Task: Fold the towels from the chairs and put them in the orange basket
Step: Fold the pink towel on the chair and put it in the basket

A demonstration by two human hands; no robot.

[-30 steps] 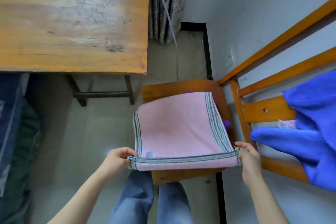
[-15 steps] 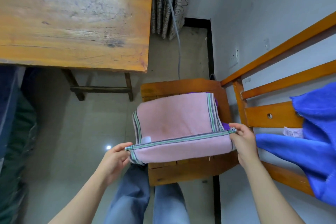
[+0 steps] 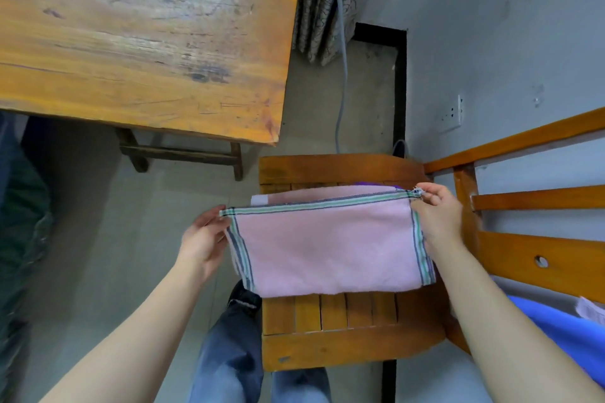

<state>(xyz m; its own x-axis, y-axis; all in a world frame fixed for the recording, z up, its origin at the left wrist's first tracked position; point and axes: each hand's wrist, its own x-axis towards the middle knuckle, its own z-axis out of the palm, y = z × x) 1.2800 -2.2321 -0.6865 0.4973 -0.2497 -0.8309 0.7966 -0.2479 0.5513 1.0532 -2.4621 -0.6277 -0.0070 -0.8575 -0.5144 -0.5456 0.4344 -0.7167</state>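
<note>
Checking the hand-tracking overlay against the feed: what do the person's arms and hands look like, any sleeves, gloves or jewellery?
The left arm and right arm are bare to the frame's edge, no sleeve in view. The left hand and right hand wear no gloves; no watch, bracelet or ring shows. Below them are blue denim trousers.

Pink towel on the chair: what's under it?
The pink towel rests on the wooden chair seat, whose slats show at the near edge. A purple sliver peeks out past its far edge; what that item is, and anything else beneath, is covered.
</note>
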